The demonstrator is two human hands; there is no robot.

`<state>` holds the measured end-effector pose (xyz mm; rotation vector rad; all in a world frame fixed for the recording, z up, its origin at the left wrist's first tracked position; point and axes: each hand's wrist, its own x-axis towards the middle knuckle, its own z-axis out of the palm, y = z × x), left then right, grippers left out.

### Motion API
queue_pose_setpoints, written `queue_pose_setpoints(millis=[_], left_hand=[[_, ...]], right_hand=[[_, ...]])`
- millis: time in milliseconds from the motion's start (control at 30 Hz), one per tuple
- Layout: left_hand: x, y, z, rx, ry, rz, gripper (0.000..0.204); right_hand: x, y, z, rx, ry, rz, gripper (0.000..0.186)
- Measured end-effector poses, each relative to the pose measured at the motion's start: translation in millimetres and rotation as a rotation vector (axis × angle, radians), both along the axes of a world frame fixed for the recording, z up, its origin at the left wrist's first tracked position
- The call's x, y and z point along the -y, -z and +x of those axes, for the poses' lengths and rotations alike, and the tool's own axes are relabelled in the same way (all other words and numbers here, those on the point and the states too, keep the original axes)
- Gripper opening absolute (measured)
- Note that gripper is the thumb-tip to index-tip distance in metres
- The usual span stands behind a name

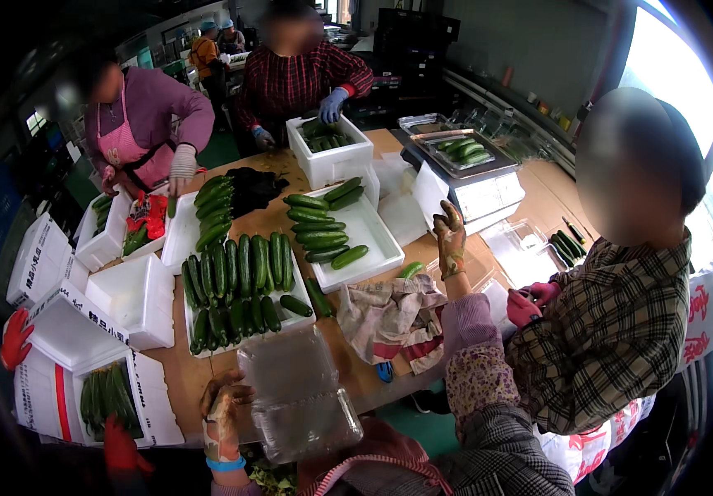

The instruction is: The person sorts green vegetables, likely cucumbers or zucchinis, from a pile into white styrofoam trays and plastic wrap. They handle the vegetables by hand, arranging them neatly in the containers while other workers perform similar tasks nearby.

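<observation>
My right hand [451, 240], in a stained, pale glove, is raised with its fingers stretched out and nothing in them. It is near the white scale [489, 202], which carries a metal tray of cucumbers [461, 150]. My left hand [224, 416], also in a stained glove with a blue band at the wrist, has its fingers bent but apart beside an opened clear plastic clamshell box [303, 426]. Beyond the clamshell, a white tray holds rows of dark green cucumbers [245, 264]. Several more cucumbers [321, 238] lie in another white tray [377, 256].
A crumpled cloth [394, 318] lies on the brown table [348, 364]. White foam boxes [133, 298] stand at the left, and red-gloved hands [17, 339] are at a box of cucumbers [111, 401]. Co-workers stand across the table and at the right, near clear trays [526, 240].
</observation>
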<state>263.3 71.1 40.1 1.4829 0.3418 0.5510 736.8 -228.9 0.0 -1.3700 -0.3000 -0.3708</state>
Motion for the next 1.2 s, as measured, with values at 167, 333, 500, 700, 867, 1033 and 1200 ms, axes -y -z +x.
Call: queue_pose_setpoints(millis=[167, 333, 500, 700, 867, 1033, 1200], left_hand=[[15, -3, -34, 0.076, -0.023, -0.066, 0.057], [11, 54, -43, 0.129, 0.211, -0.617, 0.045], [42, 75, -46, 0.110, 0.229, -0.775, 0.041], [65, 75, -50, 0.133, 0.159, -0.735, 0.035], [76, 76, -62, 0.071, 0.060, -0.601, 0.034], [70, 131, -61, 0.170, 0.077, -0.603, 0.043], [69, 129, -71, 0.153, 0.121, -0.268, 0.047]], right_hand=[[-9, -23, -64, -0.101, -0.139, 0.183, 0.039], [-10, -24, -166, -0.136, -0.418, 0.507, 0.040], [-23, -7, -332, -0.572, -0.780, 0.682, 0.041], [-18, 16, -421, -0.783, -0.757, 0.502, 0.033], [-27, 15, -433, -0.691, -0.611, 0.036, 0.020], [-31, 19, -434, -0.697, -0.652, 0.028, 0.017], [-36, 22, -423, -0.606, -0.776, -0.224, 0.043]])
